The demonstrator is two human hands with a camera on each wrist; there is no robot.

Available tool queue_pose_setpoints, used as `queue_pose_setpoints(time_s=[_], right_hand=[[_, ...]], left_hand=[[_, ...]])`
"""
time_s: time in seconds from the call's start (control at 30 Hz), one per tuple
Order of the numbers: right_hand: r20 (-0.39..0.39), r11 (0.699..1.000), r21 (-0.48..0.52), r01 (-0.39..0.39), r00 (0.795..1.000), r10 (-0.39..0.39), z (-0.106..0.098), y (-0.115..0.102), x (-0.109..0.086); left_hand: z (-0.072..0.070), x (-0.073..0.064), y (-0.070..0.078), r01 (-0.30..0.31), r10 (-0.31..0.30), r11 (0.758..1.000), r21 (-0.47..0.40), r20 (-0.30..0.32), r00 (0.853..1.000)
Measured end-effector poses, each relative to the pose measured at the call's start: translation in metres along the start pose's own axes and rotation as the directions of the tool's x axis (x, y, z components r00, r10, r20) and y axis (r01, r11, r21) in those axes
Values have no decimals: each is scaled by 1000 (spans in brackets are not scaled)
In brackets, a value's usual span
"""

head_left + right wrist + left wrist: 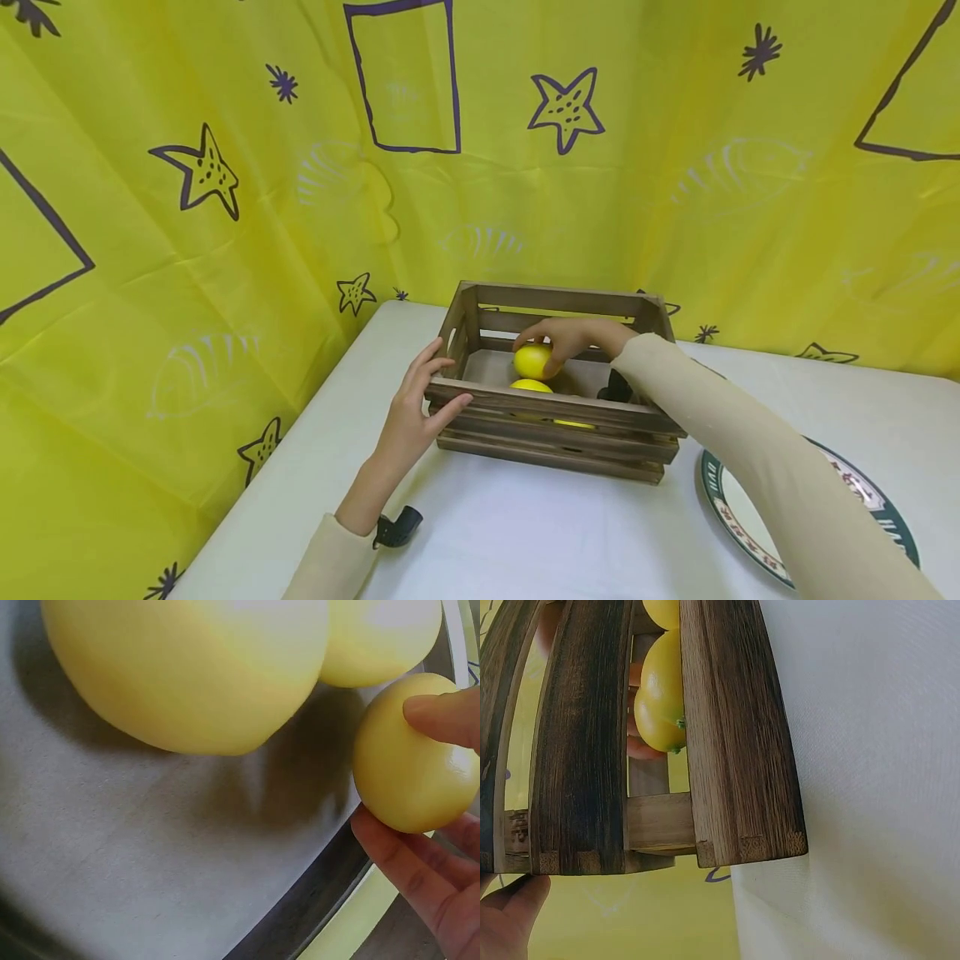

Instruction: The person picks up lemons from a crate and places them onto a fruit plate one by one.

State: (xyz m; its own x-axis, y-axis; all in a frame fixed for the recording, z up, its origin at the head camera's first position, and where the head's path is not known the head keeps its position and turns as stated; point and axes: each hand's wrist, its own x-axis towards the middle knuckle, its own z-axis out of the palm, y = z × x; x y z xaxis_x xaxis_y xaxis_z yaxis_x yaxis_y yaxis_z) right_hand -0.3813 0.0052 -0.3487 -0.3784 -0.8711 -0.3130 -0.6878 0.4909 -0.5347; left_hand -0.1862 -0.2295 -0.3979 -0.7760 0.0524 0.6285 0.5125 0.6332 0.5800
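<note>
A brown slatted wooden crate stands on the white table with several smooth yellow lemons inside. My left hand grips its front left corner, thumb on the front slat and fingers over the left end. Inside the crate, my right hand holds a lemon between thumb and fingers. The right wrist view shows the thumb on top of this lemon and fingers beneath it. Another lemon lies just in front, partly hidden by the front slat. Through the slats in the left wrist view, a lemon shows green bits at its end.
A white plate with a green patterned rim sits on the table at the right, partly covered by my right sleeve. A yellow curtain with dark star drawings hangs behind and to the left of the table.
</note>
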Motion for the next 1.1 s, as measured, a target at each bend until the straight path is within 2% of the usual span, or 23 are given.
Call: queue_pose_setpoints(time_s=[0.4,0.6,0.73,1.1], right_hand=[[1,999,15,28,1000,-28,-11,-3,-5],[-9,1000,9,10,1000,-9,-11,-6,-9],[-23,999,31,10,1000,-9,-12,-10,-11],[-82,990,120,74,995,-65,-19,-18,-14]], left_hand=[[-1,3,0,-16,16,1000,2,5,1000],[1,3,1,-16,16,1000,2,11,1000],[1,2,2,-7,7,1000,-1,18,1000],[0,-1,-1,-19,19,1000,9,1,1000]])
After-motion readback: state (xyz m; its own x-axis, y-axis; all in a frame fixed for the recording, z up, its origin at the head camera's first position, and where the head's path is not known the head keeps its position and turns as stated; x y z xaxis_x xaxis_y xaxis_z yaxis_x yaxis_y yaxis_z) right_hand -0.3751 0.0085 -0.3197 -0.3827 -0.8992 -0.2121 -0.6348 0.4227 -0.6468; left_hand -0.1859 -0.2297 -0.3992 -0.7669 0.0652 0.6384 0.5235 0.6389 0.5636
